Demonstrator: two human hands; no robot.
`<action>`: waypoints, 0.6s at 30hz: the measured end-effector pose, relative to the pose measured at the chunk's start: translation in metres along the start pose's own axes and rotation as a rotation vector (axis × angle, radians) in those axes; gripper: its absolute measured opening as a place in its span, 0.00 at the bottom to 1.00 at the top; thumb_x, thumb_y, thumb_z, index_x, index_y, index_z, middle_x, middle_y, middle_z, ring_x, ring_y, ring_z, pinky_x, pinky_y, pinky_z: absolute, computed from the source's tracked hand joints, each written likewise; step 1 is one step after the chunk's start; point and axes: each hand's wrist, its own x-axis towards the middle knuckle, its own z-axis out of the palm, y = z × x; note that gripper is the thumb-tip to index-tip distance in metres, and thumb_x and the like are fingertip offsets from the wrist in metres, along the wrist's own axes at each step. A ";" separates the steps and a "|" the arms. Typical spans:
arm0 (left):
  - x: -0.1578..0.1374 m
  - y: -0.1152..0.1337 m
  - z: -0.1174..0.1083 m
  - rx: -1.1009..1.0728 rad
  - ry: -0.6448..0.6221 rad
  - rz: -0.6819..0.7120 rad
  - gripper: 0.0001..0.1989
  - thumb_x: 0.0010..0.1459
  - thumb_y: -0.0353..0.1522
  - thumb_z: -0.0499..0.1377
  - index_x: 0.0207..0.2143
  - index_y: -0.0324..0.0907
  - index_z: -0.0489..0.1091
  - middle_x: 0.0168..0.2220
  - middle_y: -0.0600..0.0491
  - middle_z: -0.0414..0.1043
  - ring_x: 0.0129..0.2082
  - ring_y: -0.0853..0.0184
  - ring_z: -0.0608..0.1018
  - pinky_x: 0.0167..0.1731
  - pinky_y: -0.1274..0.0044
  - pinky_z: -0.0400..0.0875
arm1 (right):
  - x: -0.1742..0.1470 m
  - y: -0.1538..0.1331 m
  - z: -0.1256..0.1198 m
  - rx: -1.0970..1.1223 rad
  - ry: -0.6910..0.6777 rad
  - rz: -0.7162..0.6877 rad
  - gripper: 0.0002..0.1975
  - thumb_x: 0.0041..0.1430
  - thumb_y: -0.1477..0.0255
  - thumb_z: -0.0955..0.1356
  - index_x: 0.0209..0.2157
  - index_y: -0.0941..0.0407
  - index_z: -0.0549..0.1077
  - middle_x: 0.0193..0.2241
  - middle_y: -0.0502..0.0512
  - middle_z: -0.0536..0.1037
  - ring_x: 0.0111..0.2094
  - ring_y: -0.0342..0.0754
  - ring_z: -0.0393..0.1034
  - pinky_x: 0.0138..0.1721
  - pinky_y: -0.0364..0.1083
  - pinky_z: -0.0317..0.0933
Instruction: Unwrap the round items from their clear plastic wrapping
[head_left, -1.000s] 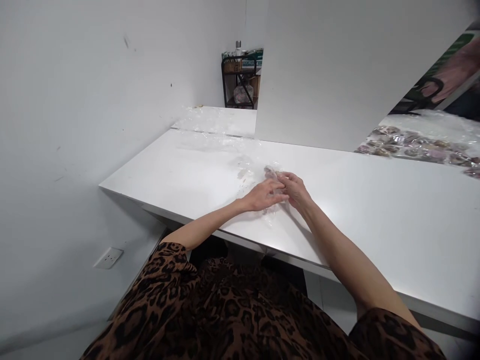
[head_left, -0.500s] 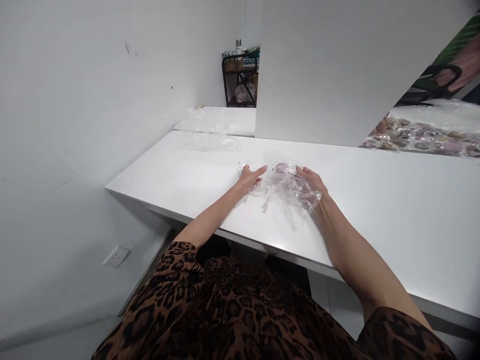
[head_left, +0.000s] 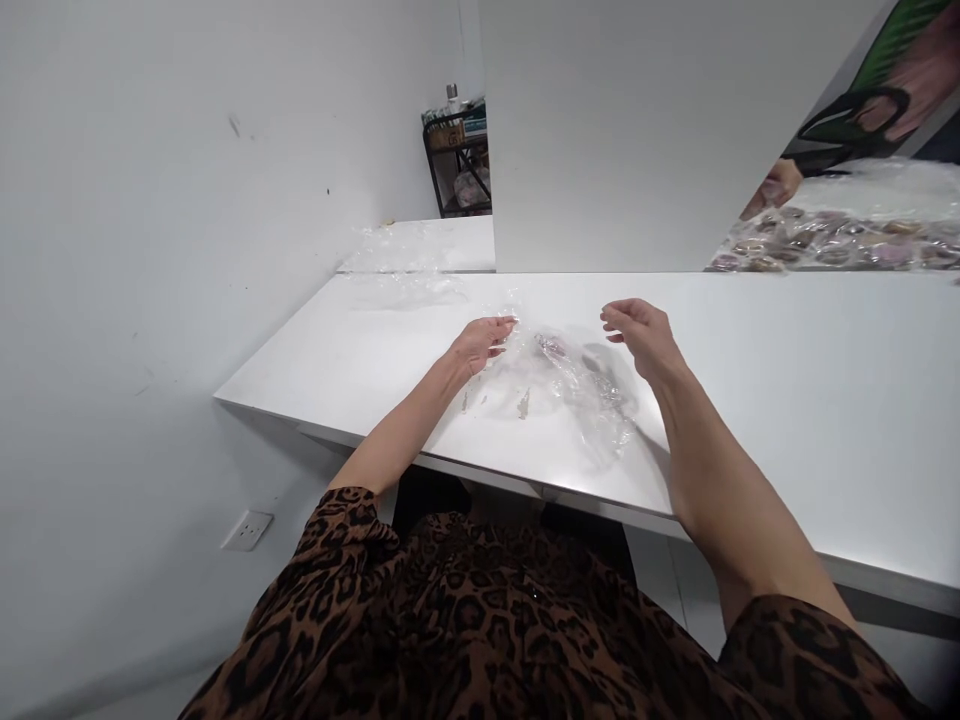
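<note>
On the white table (head_left: 787,400) lies crumpled clear plastic wrap (head_left: 604,405) around a small pinkish item (head_left: 553,346) whose kind I cannot make out. My left hand (head_left: 481,342) pinches the left part of the clear plastic between thumb and fingers. To the right of the wrap and slightly above it, my right hand (head_left: 643,332) is raised with its fingertips drawn together. Whether a thin bit of film is between those fingertips cannot be seen.
A white panel (head_left: 600,140) stands along the table's far edge. Beyond it at right are several plastic-wrapped pieces (head_left: 832,240) and another person's hand (head_left: 784,182). More clear film (head_left: 409,265) lies at the far left, near the wall (head_left: 150,250). A dark shelf rack (head_left: 454,165) stands behind.
My right hand has come off the wrapped item and moved up and to the right. My left hand has shifted slightly left and closed on the plastic. The view has turned a little.
</note>
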 end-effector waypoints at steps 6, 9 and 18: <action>-0.015 0.026 0.013 -0.200 -0.106 0.015 0.07 0.67 0.30 0.61 0.47 0.42 0.69 0.43 0.50 0.77 0.45 0.65 0.83 0.48 0.71 0.76 | -0.022 -0.005 0.016 -0.035 -0.312 -0.028 0.29 0.49 0.56 0.80 0.50 0.51 0.76 0.51 0.60 0.78 0.51 0.54 0.71 0.49 0.52 0.68; -0.024 0.039 0.019 -0.196 -0.143 0.109 0.06 0.68 0.31 0.61 0.46 0.41 0.68 0.52 0.48 0.77 0.52 0.61 0.83 0.49 0.71 0.76 | -0.027 -0.002 0.028 0.011 -0.368 0.115 0.35 0.43 0.60 0.82 0.53 0.51 0.73 0.48 0.59 0.79 0.49 0.55 0.73 0.48 0.52 0.70; -0.049 0.092 0.010 -0.340 -0.097 0.338 0.14 0.75 0.28 0.45 0.50 0.39 0.70 0.58 0.47 0.76 0.55 0.64 0.82 0.41 0.78 0.77 | -0.021 -0.008 0.003 0.235 -0.412 0.350 0.17 0.49 0.80 0.77 0.41 0.55 0.77 0.32 0.55 0.81 0.31 0.47 0.76 0.31 0.44 0.70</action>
